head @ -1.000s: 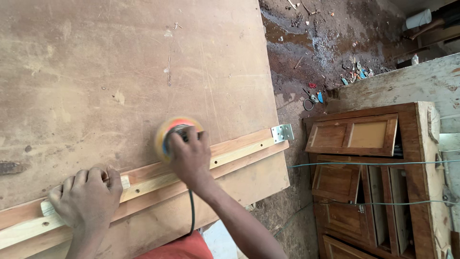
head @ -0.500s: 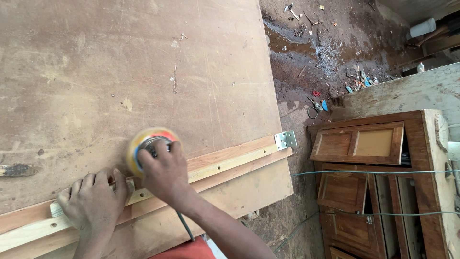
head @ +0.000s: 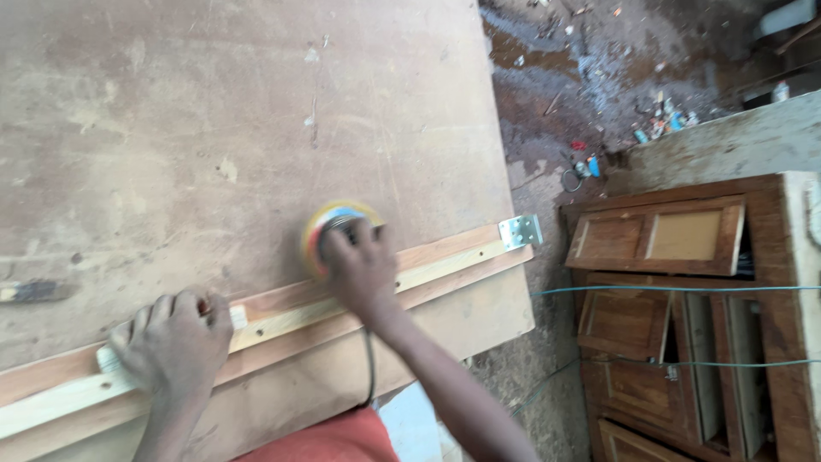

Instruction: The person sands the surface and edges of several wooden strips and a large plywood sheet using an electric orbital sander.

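My right hand (head: 359,267) is shut on a round sander (head: 318,233) with a yellow rim, pressing it at the far edge of a long wooden strip frame (head: 449,261). This frame lies along the near edge of a large worn board table (head: 214,111). Further left, my left hand (head: 175,338) lies flat on the pale middle strip, fingers curled over it. A metal corner bracket (head: 521,231) caps the frame's right end. The sander's dark cable (head: 369,372) runs down toward my body.
A small dark-tipped tool (head: 30,291) lies at the table's left edge. To the right, on the dirt floor, lies a brown wooden cabinet (head: 676,299) with panel doors, crossed by thin teal strings (head: 684,289). Small litter (head: 599,162) is scattered beyond it.
The sander and my right hand slid left along the strip, then back to the right. My left hand stayed pressed on the strip.
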